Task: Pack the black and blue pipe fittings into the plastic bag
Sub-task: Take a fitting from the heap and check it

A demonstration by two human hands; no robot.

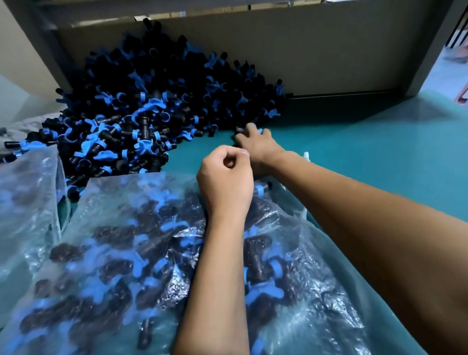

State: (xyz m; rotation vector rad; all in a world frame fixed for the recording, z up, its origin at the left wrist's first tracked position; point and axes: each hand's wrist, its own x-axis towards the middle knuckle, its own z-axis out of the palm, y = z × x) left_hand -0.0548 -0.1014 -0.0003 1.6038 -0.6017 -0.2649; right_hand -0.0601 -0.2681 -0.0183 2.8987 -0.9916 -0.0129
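A big heap of black and blue pipe fittings (150, 100) lies on the green table against a cardboard wall. In front of me a clear plastic bag (113, 252) lies flat, holding several fittings. My left hand (225, 177) is a closed fist at the bag's far rim and seems to pinch the plastic there. My right hand (255, 142) reaches past it to the heap's right edge. Its fingers curl over a black and blue fitting (239, 131) on the table.
The cardboard wall (311, 52) closes off the back of the green table (361, 144). A second clear bag (17, 196) lies at the left, with grey cloth (14, 135) behind it. Bare table surface stretches to the right of the heap.
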